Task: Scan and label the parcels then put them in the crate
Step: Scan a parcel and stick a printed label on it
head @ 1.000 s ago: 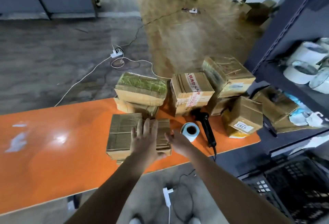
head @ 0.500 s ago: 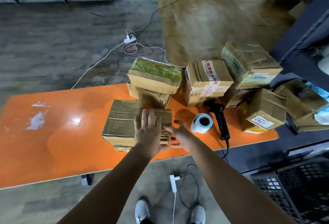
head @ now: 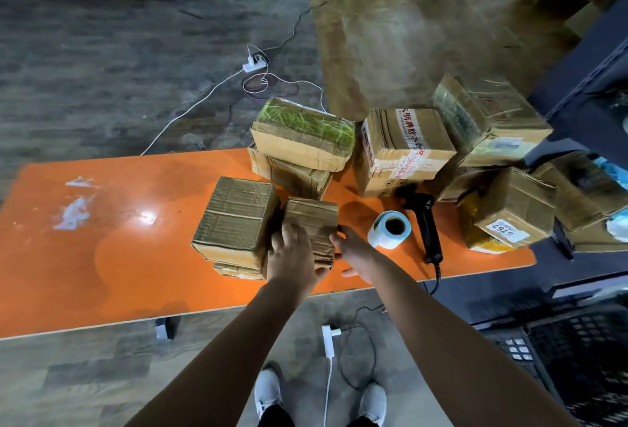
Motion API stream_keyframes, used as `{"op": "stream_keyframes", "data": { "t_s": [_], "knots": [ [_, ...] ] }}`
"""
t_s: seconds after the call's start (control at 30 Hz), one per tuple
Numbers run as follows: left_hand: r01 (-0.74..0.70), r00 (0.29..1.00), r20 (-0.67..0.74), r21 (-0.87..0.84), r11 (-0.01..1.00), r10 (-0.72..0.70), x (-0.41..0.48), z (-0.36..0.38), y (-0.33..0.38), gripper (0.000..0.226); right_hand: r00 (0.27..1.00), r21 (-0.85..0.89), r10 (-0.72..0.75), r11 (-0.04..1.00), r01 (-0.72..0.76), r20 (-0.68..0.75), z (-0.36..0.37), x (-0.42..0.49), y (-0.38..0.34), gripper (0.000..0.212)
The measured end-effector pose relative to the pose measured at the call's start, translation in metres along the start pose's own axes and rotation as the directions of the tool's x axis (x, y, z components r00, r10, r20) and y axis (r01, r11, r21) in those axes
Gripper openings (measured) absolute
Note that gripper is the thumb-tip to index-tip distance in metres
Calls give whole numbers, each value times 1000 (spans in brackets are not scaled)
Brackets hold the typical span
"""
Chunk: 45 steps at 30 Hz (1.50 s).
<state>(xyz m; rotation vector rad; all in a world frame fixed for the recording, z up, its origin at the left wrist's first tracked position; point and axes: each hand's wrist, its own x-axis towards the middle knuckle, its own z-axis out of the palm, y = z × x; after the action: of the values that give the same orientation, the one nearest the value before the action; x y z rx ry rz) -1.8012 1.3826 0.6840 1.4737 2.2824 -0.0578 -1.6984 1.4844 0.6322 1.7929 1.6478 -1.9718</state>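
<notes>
- Parcel (head: 311, 219) sits on the table (head: 102, 256) near its 6 o'clock edge. It touches or nearly touches the big parcel (head: 236, 219) at its 9 o'clock.
- Key relation: the parcel lies at 12 o'clock from both hands. Its long axis runs roughly 12–6, so the hands bracket its near end from 9 and 3.
- Left hand (head: 292, 258): fingers draped over the near-left top and curled onto the parcel, gripping it. This hand has more hold.
- Right hand (head: 353, 251): fingers against the 3 o'clock side, thumb splayed toward 6. Cannot tell whether they wrap it.
- Look: small brown cardboard, creased, glossy tape all over, no label seen on top.
- Roll (head: 390, 229) and scanner (head: 424, 222) lie at 3 o'clock of the parcel, with the right hand nearer them.
- Crate (head: 584, 358) is at 4 o'clock, below table level.
- Likely step: pull the parcel clear to scan it.
</notes>
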Motion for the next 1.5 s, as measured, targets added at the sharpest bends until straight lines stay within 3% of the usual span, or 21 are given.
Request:
{"op": "stream_keyframes", "data": {
  "t_s": [0.23, 0.37, 0.43, 0.53, 0.6, 0.7, 0.8, 0.97, 1.03, 1.17, 1.27, 1.37, 1.43, 1.5],
  "knots": [
    [110, 994, 68, -367, 924, -91, 1, 9, -8, 95, 996, 161, -40, 987, 27, 78, -7, -13, 9, 48],
    [49, 998, 46, -481, 875, -31, 0, 15, 0, 97, 998, 192, -51, 980, 58, -40, -28, -21, 11, 23],
    [21, 998, 67, -571, 821, 21, 2, 17, 8, 99, 986, 151, -74, 984, 96, -147, -37, -24, 12, 35],
    [-7, 988, 105, -698, 716, 112, 9, 20, 17, 96, 940, -6, -193, 980, 200, -282, -45, -27, 13, 71],
    [-17, 988, 96, -718, 695, 123, 14, 22, 21, 85, 910, -193, -285, 953, 235, -301, -48, -29, 15, 85],
    [10, 997, 58, -778, 628, 57, 18, 27, 27, 71, 895, -292, -352, 917, 271, -276, -46, -33, 18, 62],
    [25, 999, 40, -782, 623, 10, 21, 27, 26, 66, 890, -320, -382, 900, 297, -249, -46, -34, 19, 43],
    [-7, 1000, 1, -768, 641, 12, 26, 32, 19, 86, 921, -220, -329, 933, 284, -208, -49, -37, 16, 35],
    [5, 1000, 19, -817, 577, 19, 27, 35, 16, 92, 936, -161, -298, 949, 269, -190, -52, -35, 15, 35],
    [79, 997, 70, -844, 531, -37, 26, 37, 11, 98, 912, -248, -398, 898, 365, -98, -51, -34, 16, 42],
    [178, 984, 122, -778, 602, -134, 24, 34, 9, 107, 925, -229, -371, 910, 346, -77, -40, -34, 17, 60],
    [235, 970, 116, -684, 690, -215, 28, 31, -1, 91, 948, -152, -312, 942, 300, -61, -32, -37, 18, 62],
    [225, 973, 117, -690, 688, -200, 30, 30, -6, 69, 959, -97, -281, 956, 277, -33, -29, -39, 18, 53],
    [218, 974, 124, -733, 644, -189, 28, 30, -7, 40, 936, -109, -345, 935, 337, -64, -28, -38, 19, 43]
  ]
}}
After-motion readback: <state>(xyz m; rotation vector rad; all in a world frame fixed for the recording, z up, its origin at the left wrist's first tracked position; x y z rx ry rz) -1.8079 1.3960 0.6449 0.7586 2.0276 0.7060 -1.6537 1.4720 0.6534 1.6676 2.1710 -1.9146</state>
